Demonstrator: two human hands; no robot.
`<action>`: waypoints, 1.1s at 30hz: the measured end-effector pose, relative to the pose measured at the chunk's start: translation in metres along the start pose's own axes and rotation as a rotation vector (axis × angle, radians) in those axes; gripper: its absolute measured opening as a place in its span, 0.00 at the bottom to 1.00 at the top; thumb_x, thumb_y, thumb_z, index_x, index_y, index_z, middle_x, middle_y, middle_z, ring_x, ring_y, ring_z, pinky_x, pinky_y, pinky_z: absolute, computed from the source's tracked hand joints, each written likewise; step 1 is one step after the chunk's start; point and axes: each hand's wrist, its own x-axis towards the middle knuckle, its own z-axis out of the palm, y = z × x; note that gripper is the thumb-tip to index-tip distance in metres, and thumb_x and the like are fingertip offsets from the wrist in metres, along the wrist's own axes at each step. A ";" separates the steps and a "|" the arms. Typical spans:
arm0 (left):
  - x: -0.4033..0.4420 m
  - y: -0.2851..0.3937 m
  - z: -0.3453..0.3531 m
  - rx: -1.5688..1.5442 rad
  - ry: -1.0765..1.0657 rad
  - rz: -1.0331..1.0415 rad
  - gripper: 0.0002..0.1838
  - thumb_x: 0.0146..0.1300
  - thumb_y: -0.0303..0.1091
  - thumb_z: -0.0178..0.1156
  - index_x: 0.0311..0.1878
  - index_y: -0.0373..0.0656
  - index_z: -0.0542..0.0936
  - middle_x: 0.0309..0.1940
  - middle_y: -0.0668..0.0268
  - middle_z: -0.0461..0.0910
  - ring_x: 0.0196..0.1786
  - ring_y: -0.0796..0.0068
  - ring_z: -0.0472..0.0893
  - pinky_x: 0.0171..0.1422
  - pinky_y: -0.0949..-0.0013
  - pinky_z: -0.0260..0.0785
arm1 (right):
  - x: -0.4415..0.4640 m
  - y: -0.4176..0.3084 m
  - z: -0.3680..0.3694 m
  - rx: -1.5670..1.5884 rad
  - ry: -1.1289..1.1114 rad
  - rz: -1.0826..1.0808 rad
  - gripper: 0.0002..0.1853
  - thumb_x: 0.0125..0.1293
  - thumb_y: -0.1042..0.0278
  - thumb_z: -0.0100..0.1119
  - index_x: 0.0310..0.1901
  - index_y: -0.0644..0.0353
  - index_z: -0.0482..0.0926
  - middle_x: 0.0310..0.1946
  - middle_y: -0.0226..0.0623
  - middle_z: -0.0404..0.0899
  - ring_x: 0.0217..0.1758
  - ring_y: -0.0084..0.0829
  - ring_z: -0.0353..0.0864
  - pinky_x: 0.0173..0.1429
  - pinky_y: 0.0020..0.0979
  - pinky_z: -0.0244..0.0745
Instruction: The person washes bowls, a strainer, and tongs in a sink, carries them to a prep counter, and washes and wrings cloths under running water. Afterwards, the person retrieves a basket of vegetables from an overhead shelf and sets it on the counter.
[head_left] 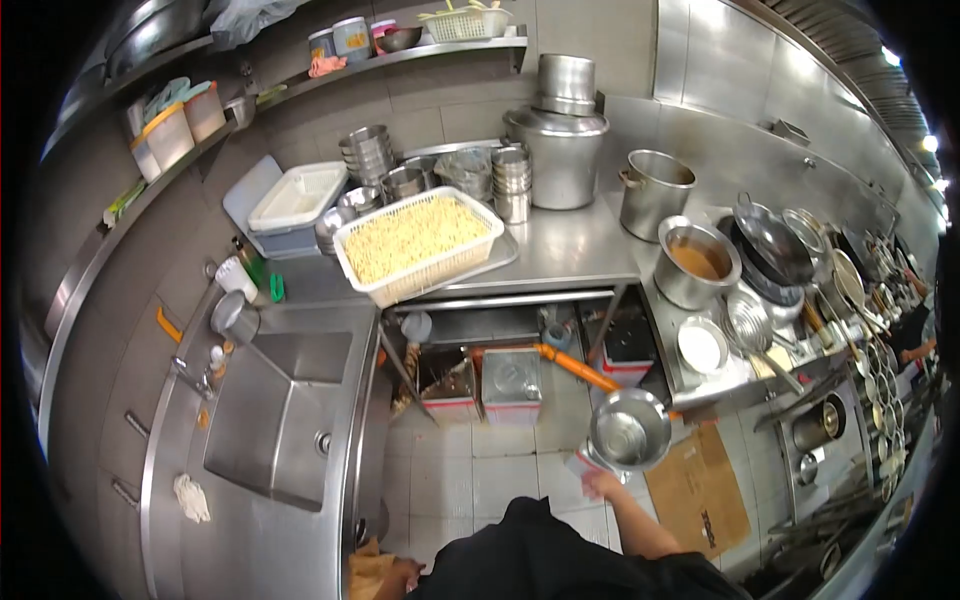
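Note:
My right hand (601,485) is closed at the near side of a shiny metal pot (650,455), holding it over the tiled floor. The pot's mouth faces up and its bottom inside looks bare or holds a little clear liquid. A small white-and-red patch shows beside that hand, too unclear to name. At the bottom edge, my left hand (402,577) is low beside the sink counter, next to a brown paper or cloth piece (368,572). Its fingers are mostly hidden, so I cannot tell whether it grips that piece.
Ahead, a white basket of noodle-like strands (420,240) sits on the steel counter (565,245). A pot of brown liquid (698,258) and several pans are at right. The sink (270,430) is left. Cardboard (700,495) lies on the floor; square tins (510,385) stand under the counter.

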 end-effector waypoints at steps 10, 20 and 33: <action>0.043 0.095 -0.065 -0.326 0.185 0.024 0.18 0.58 0.47 0.59 0.45 0.44 0.80 0.33 0.57 0.83 0.37 0.59 0.83 0.41 0.55 0.75 | -0.023 -0.635 -0.116 0.195 0.160 -0.959 0.19 0.61 0.68 0.58 0.55 0.57 0.71 0.41 0.32 0.77 0.37 0.26 0.78 0.33 0.28 0.76; 0.096 0.190 -0.138 -0.374 0.295 0.074 0.19 0.56 0.47 0.60 0.47 0.46 0.80 0.35 0.57 0.83 0.38 0.59 0.83 0.43 0.55 0.75 | -0.028 -1.019 -0.271 -0.345 1.013 -1.269 0.34 0.54 0.58 0.66 0.63 0.54 0.68 0.48 0.47 0.80 0.47 0.41 0.81 0.50 0.38 0.76; 0.105 0.306 -0.154 -0.547 0.439 -0.032 0.21 0.53 0.47 0.61 0.49 0.48 0.80 0.37 0.57 0.83 0.39 0.59 0.83 0.45 0.56 0.75 | 0.100 -1.207 -0.320 -0.452 1.161 -1.230 0.36 0.51 0.50 0.68 0.61 0.56 0.71 0.53 0.46 0.79 0.56 0.45 0.78 0.59 0.40 0.72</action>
